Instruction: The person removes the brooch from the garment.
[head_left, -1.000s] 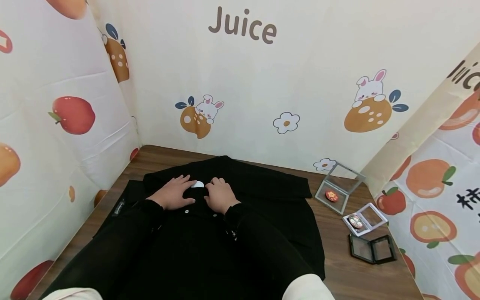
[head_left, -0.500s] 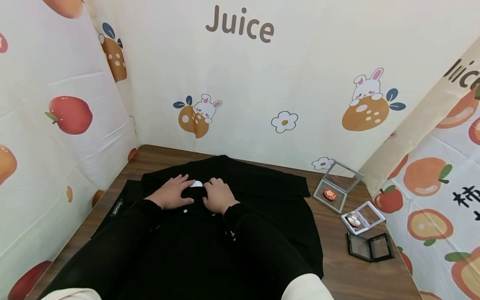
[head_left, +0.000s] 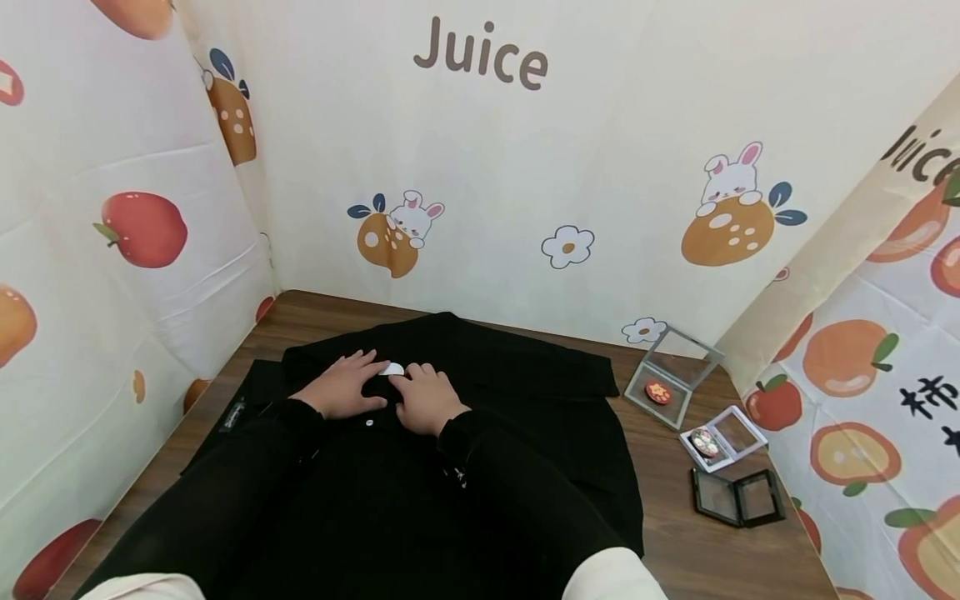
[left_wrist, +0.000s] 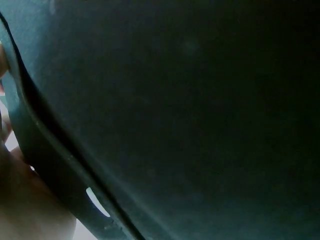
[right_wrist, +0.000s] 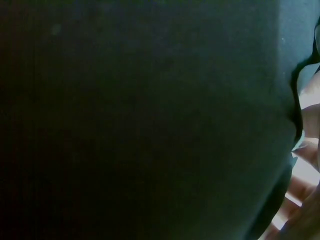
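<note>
In the head view a black shirt (head_left: 525, 358) lies spread on the wooden table, with its sleeve across the far side. My left hand (head_left: 343, 385) rests on it with fingers spread and thumb pointing right. Beside it my right hand (head_left: 429, 402) lies on the cloth, its fingers reaching left to a white half-round patch (head_left: 392, 368) between the hands. Below the left thumb shows a white button (head_left: 369, 422). Dark cloth (left_wrist: 175, 100) fills most of the left wrist view, and likewise black fabric (right_wrist: 150, 125) covers the right wrist view, where fingers (right_wrist: 311, 120) show at the edge.
To the right stand an open grey clear-lidded case (head_left: 660, 396) with a red round piece, a white case (head_left: 705, 447) with a patterned round piece, and a black case (head_left: 738, 497). Printed curtains (head_left: 487, 167) rise along the table's far edge (head_left: 330, 307) and both sides.
My right hand has shifted slightly left and down, its fingers now reaching toward the white patch and covering a second button seen before. The left hand stays in place.
</note>
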